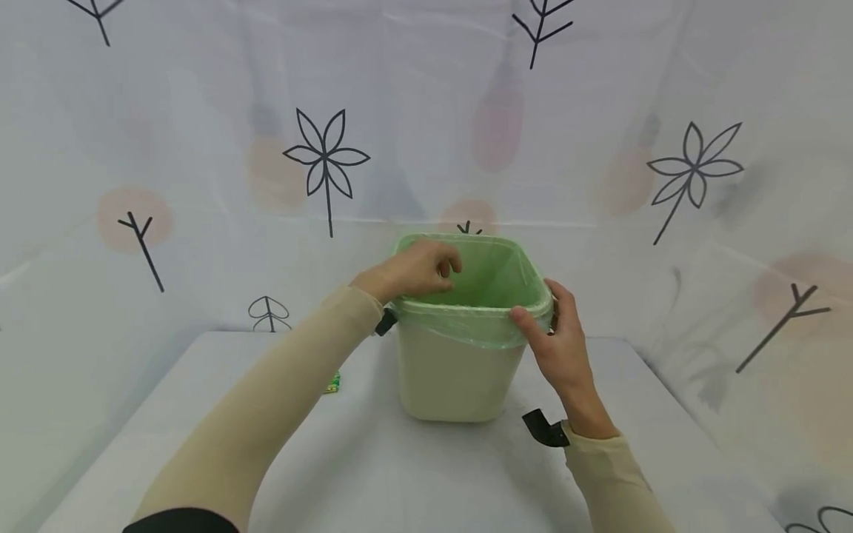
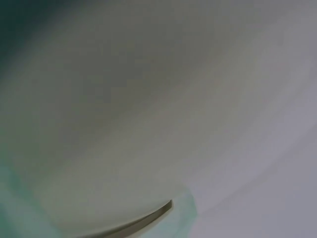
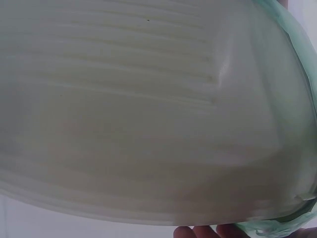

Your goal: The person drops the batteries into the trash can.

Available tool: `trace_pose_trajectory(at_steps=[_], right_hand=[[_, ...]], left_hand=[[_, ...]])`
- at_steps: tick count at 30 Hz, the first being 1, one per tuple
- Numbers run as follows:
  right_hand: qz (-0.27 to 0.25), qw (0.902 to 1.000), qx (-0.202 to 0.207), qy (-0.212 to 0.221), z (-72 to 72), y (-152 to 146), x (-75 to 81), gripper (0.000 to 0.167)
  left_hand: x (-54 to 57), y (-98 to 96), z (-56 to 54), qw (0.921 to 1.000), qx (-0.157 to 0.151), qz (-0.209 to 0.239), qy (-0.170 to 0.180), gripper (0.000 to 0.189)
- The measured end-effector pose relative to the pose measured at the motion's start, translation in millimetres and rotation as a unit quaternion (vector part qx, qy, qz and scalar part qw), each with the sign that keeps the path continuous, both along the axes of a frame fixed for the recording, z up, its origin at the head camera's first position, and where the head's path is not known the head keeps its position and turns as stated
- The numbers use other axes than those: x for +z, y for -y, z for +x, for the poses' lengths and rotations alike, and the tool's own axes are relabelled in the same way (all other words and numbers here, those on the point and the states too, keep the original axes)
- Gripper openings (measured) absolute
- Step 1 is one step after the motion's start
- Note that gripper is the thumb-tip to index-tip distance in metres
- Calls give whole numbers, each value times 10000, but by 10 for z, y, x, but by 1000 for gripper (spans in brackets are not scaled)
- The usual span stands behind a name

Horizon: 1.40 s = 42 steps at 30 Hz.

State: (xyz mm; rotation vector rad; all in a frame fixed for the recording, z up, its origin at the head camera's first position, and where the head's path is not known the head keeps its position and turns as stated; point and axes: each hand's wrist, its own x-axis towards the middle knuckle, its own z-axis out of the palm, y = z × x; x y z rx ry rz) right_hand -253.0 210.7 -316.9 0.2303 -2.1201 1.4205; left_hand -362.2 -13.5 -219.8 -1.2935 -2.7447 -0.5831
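A pale trash bin (image 1: 460, 377) stands upright on the white table, lined with a thin green bag (image 1: 496, 274) folded over its rim. My left hand (image 1: 420, 268) reaches across the left rim into the mouth, its fingers loosely bent and nothing visible between them. At the right corner, my right hand (image 1: 560, 340) grips the rim, thumb in front and fingers round the far side. In the right wrist view the bin's wall (image 3: 124, 134) fills most of the picture, with fingertips (image 3: 203, 232) at its lower edge. The left wrist view shows mostly blurred bin wall (image 2: 124, 148).
A small green packet (image 1: 332, 383) lies on the table (image 1: 373, 474), partly hidden behind my left forearm. Close behind the table hangs a white cloth (image 1: 413, 111) printed with plants.
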Motion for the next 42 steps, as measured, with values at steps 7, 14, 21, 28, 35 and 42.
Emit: trace_pose_trajectory(at_steps=[7, 14, 21, 28, 35, 42], right_hand=[[-59, 10000, -18, 30, 11, -5, -11, 65], [13, 9999, -64, 102, 28, -13, -7, 67], [87, 9999, -67, 57, 14, -29, -2, 66], [129, 9999, -59, 67, 7, -40, -24, 67], [77, 9999, -48, 98, -3, -39, -39, 68], [50, 9999, -55, 102, -3, -29, -35, 68]], left_hand=[[20, 57, 58, 9985, -106, 428, -320, 21], [53, 252, 104, 9948, -282, 769, -605, 17], [44, 539, 178, 9874, -348, 1203, -965, 15], [-30, 805, 245, 9784, -276, 1598, -1283, 13], [-211, 1058, 305, 9856, 163, 1398, -934, 17], [-524, 1242, 303, 9901, 352, 1160, -709, 19]])
